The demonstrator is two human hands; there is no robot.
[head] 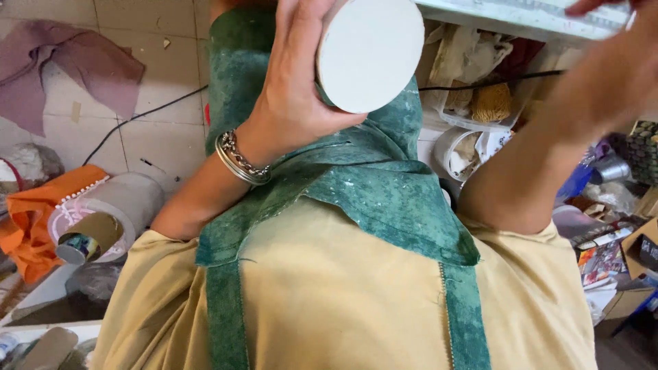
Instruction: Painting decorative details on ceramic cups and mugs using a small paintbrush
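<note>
Green apron (370, 185) over tan shirt fills my near view. Left hand (295, 75), fingers wrapped round a cylinder with a flat white disc end (370, 51), holds it raised above the apron. Right hand (596, 7) reaches to the worktop edge (521, 17), mostly cropped; grip unclear. Progress: I judge mid-handling, nothing set down. Left of apron: cardboard tube (89, 236), orange cloth (34, 212).

A matt, smooth white disc (370, 51) is seen; mottled green cloth (384, 185) and a shiny metal bracelet (240, 159).
</note>
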